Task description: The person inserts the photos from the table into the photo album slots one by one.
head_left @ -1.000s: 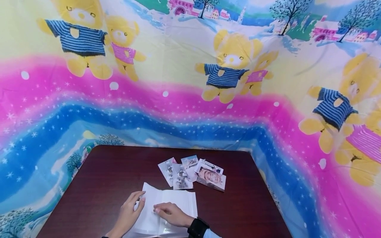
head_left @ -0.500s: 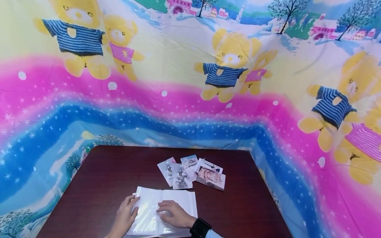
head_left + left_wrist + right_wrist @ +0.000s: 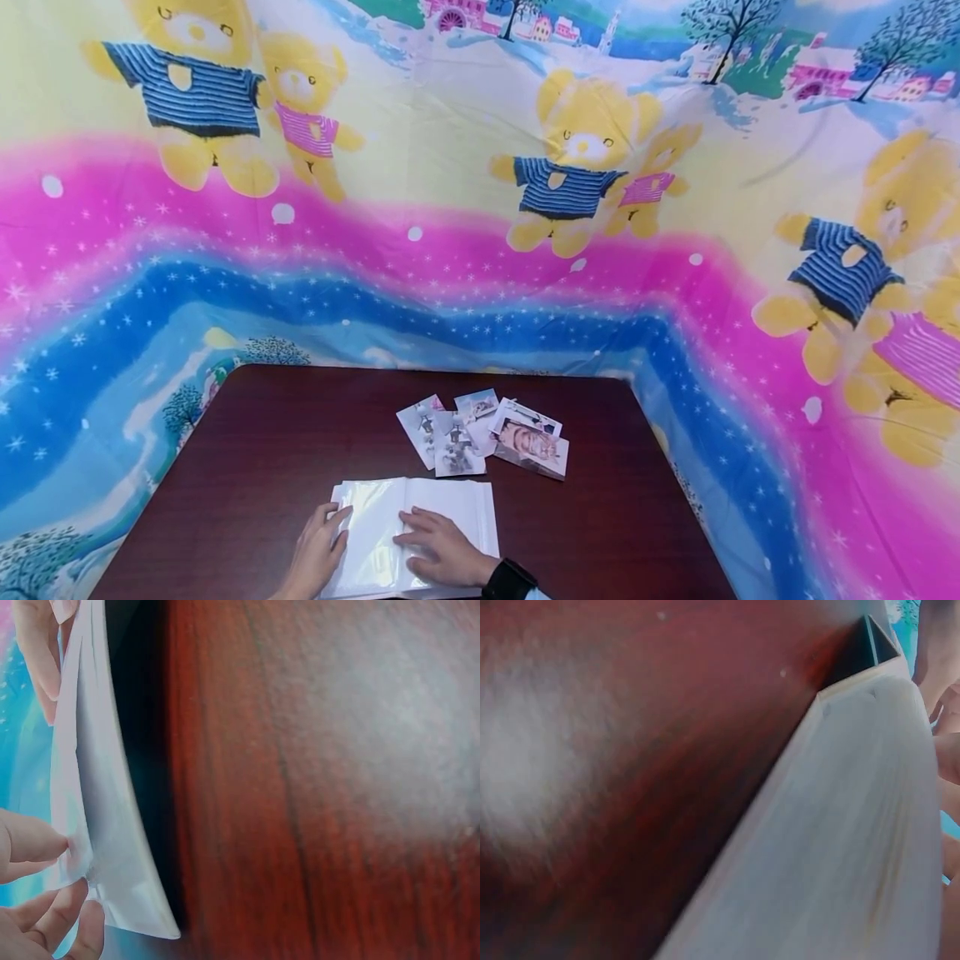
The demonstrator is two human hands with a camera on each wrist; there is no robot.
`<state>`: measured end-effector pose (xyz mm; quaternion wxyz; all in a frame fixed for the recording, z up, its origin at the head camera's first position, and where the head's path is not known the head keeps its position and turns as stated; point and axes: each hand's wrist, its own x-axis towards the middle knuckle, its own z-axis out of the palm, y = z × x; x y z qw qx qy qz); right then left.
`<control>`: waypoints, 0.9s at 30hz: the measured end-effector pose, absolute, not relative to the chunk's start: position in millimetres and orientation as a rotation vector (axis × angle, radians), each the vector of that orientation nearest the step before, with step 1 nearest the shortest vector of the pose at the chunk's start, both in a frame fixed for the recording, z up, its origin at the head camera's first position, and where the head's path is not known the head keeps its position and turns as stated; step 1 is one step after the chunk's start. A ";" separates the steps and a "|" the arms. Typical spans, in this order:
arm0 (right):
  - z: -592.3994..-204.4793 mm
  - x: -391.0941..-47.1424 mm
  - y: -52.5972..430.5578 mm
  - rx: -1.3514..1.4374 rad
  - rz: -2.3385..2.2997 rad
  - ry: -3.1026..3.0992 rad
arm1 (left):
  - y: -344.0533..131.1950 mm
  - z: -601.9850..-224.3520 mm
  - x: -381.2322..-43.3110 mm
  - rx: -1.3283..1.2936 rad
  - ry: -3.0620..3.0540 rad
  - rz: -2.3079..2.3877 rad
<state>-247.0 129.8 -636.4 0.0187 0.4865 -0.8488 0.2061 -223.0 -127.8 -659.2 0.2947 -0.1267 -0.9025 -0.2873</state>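
A photo album [image 3: 372, 521] with white pages and glossy clear sleeves lies open flat on the table. My left hand [image 3: 313, 550] is at its left edge, fingertips touching the page border. With fingers spread, my right hand [image 3: 442, 546] rests on the pages near the centre fold. The left wrist view shows the album's pages [image 3: 124, 832] edge-on, slightly lifted above the cover, with fingertips against their margin. From the right wrist view, the white page stack [image 3: 832, 817] fans along its edge, and only parts of fingers show at the far right.
Several loose photos [image 3: 459, 450] lie overlapping just beyond the album, a larger portrait print [image 3: 534, 450] at their right. The dark reddish-brown table [image 3: 300, 433] ends at a patterned bear curtain [image 3: 450, 267]. A black watch [image 3: 510, 578] is on the right wrist.
The page that was raised at the left has come down flat. My left hand moved slightly left and down with it. My right hand's fingers have straightened and spread over the page.
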 end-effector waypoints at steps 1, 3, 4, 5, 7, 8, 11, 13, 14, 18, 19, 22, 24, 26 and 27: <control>-637.5 -246.4 129.6 1.509 0.635 -2.642 | -128.0 -660.4 -222.9 -0.339 -2.416 -0.765; -639.4 -245.4 129.1 1.505 0.605 -2.642 | -128.5 -662.8 -223.2 -0.341 -2.436 -0.751; -640.4 -245.2 128.8 1.504 0.592 -2.641 | -128.7 -663.8 -223.3 -0.345 -2.440 -0.743; -641.1 -245.0 128.6 1.502 0.576 -2.641 | -128.9 -664.3 -223.2 -0.345 -2.445 -0.734; -641.2 -244.8 128.4 1.504 0.558 -2.639 | -128.4 -664.8 -222.9 -0.344 -2.440 -0.715; -641.1 -244.8 128.4 1.503 0.552 -2.638 | -128.2 -664.9 -222.6 -0.337 -2.446 -0.711; -640.8 -245.0 128.8 1.510 0.566 -2.642 | -126.8 -662.9 -220.7 -0.310 -2.480 -0.713; -641.3 -245.1 129.2 1.517 0.595 -2.646 | -125.8 -661.9 -219.8 -0.285 -2.516 -0.728; -642.0 -245.3 129.4 1.521 0.614 -2.649 | -125.4 -661.4 -219.4 -0.275 -2.532 -0.734; -644.2 -245.9 130.6 1.535 0.659 -2.647 | -123.5 -658.9 -219.1 -0.234 -2.598 -0.755; -644.8 -246.1 131.0 1.537 0.665 -2.643 | -123.2 -657.9 -219.1 -0.224 -2.621 -0.757; -646.2 -246.7 131.8 1.542 0.679 -2.630 | -122.6 -654.9 -219.0 -0.193 -2.702 -0.747; -647.5 -247.0 132.0 1.549 0.667 -2.615 | -122.8 -653.3 -219.0 -0.183 -2.745 -0.724; -648.7 -247.2 132.0 1.556 0.655 -2.599 | -122.4 -651.9 -219.1 -0.174 -2.765 -0.700; -649.3 -247.2 132.0 1.560 0.646 -2.591 | -121.5 -651.0 -219.6 -0.167 -2.768 -0.682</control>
